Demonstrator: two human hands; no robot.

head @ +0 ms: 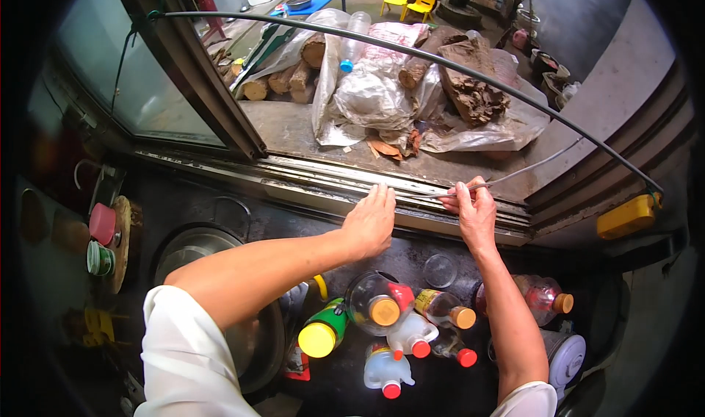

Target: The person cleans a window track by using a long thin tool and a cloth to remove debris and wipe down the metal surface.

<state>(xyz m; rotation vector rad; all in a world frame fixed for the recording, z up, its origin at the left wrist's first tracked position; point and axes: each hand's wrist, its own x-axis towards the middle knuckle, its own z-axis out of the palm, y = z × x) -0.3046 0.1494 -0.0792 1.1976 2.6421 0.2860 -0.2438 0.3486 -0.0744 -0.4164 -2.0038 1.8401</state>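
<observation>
My right hand pinches a thin grey wire between thumb and fingers, just above the right part of the sliding-window track. One end of the wire rises to the right past the hand; the other runs left, low along the grooves, towards my left hand. That hand lies over the track with its fingers stretched out and close together. Its palm side is hidden, so whether it touches the wire does not show. Dark dirt marks the metal grooves.
Below the window, a dark counter bears several capped bottles, including a large clear jug, and a big metal pan. A dark rod crosses the opening. Outside are logs and plastic sheeting. A glass pane stands left.
</observation>
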